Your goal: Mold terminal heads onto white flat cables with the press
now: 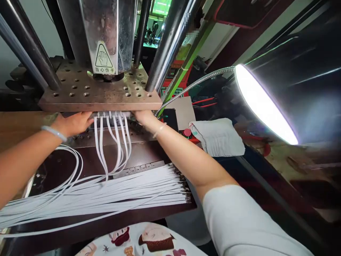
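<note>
Below the drilled metal plate (106,97) of a press, several white cables (100,142) hang in loops from a block at the plate's front edge. My left hand (74,122) is at the left end of that block, fingers reaching toward it; its fingertips are partly hidden, so a grip cannot be made out. On the block's right side is my right hand (142,116), with its fingers hidden under the plate. A bundle of white cables (149,186) with metal connectors at its right end lies across the dark table (87,225).
A slotted metal strip (141,168) lies behind the bundle. Steel columns (170,42) flank the press head (99,32), which bears a hand-warning label. To the right are a red button (187,133), a white cloth (218,137) and a lit lamp (262,101) on a flexible neck.
</note>
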`<state>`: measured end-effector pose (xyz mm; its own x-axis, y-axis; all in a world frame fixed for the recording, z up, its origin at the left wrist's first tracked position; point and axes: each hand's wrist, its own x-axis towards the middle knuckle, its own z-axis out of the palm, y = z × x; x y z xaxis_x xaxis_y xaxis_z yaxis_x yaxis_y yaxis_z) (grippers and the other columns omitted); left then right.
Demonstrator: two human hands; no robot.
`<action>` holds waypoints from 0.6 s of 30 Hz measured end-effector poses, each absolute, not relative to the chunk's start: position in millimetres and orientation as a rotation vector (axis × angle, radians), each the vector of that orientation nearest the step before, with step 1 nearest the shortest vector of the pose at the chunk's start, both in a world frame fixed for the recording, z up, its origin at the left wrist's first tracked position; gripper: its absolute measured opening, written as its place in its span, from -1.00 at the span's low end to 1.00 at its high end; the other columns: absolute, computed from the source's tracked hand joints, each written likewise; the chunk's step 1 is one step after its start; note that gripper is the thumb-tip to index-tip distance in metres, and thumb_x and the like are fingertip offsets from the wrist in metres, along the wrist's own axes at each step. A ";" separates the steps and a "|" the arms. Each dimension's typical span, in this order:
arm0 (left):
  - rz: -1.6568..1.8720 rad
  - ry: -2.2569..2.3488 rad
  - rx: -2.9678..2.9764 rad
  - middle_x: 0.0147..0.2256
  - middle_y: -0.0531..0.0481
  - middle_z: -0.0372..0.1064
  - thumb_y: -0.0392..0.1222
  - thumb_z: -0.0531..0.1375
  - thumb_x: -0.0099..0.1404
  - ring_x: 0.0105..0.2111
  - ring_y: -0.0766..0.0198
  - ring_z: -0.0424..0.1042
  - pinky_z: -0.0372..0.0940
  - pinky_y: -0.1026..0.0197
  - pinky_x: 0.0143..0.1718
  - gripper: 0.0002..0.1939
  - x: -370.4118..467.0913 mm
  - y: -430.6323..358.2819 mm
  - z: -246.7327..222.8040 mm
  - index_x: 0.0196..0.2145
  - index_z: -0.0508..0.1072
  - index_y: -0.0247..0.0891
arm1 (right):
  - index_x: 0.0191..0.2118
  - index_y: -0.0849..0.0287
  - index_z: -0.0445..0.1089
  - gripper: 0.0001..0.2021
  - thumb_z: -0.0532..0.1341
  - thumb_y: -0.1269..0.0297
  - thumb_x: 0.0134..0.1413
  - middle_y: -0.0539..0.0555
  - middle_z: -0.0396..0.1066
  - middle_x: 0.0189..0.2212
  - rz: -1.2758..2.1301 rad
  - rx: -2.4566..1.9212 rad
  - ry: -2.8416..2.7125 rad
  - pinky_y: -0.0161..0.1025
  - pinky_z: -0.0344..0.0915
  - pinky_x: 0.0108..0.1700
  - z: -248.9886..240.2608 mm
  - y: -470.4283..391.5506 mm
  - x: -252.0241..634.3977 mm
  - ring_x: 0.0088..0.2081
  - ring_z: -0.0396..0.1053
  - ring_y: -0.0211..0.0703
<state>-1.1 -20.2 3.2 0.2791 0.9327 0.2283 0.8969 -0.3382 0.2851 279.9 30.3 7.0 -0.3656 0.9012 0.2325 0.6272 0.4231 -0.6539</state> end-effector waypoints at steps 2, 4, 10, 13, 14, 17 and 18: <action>0.308 1.637 2.604 -0.23 -0.24 0.52 0.00 0.15 0.31 -0.09 -0.14 0.51 0.32 -0.16 0.11 -0.73 12.5 -48.2 0.3 -0.26 0.53 -0.23 | -0.29 0.19 0.54 -0.78 0.25 0.16 0.23 0.13 0.58 -0.35 0.777 -1.322 -2.101 -0.06 0.42 0.00 3.5 4.7 295.8 -0.20 0.51 0.01; 0.101 1.504 2.733 -0.27 -0.26 0.50 0.00 0.12 0.36 -0.15 -0.13 0.51 0.36 -0.12 0.02 -0.71 34.5 -68.1 -3.8 -0.31 0.51 -0.25 | -0.39 0.21 0.51 -0.81 0.27 0.23 0.18 0.06 0.54 -0.43 1.059 -1.269 -2.091 -0.16 0.39 -0.08 -2.0 -16.3 298.6 -0.30 0.48 -0.11; 0.593 1.583 2.487 -0.13 -0.16 0.53 0.06 0.07 0.42 -0.10 0.02 0.50 0.35 -0.04 0.08 -0.63 51.7 -100.3 6.0 -0.14 0.55 -0.23 | -0.47 0.15 0.32 -0.83 0.20 0.42 0.16 -0.02 0.40 -0.45 1.053 -1.206 -1.929 -0.20 0.34 -0.10 -1.0 -43.8 289.7 -0.33 0.35 -0.20; 1.252 1.654 2.068 -0.15 -0.12 0.55 0.17 -0.06 0.52 -0.12 0.12 0.52 0.38 0.03 0.08 -0.48 53.0 -132.7 32.7 -0.11 0.55 -0.25 | -0.32 0.07 0.36 -0.86 0.14 0.28 0.31 0.06 0.48 -0.21 0.737 -0.850 -1.841 -0.10 0.35 0.12 38.2 -70.8 294.2 -0.09 0.40 -0.12; 1.335 1.557 2.012 -0.08 -0.13 0.54 0.23 -0.03 0.51 -0.04 0.09 0.51 0.37 0.00 0.13 -0.46 63.0 -145.4 42.7 -0.04 0.53 -0.24 | -0.28 0.04 0.36 -0.87 0.13 0.26 0.33 0.07 0.49 -0.13 0.680 -0.710 -1.842 -0.09 0.33 0.19 56.3 -84.7 294.1 -0.02 0.40 -0.11; 1.139 1.122 1.987 0.01 -0.08 0.51 0.40 0.20 0.30 0.12 -0.05 0.45 0.38 -0.11 0.19 -0.38 115.5 -178.5 67.5 0.09 0.50 -0.08 | -0.24 0.01 0.37 -0.87 0.11 0.31 0.36 0.04 0.49 -0.03 0.726 -0.385 -1.926 -0.12 0.26 0.34 109.1 -134.4 295.1 0.15 0.37 -0.18; 1.053 1.068 1.977 -0.12 -0.08 0.54 0.41 0.22 0.27 0.01 -0.04 0.51 0.45 -0.11 0.08 -0.41 132.2 -186.2 72.7 0.01 0.54 -0.07 | -0.23 0.01 0.39 -0.86 0.11 0.32 0.37 0.01 0.49 -0.03 0.839 -0.358 -1.932 -0.13 0.27 0.34 121.0 -151.0 300.6 0.16 0.38 -0.20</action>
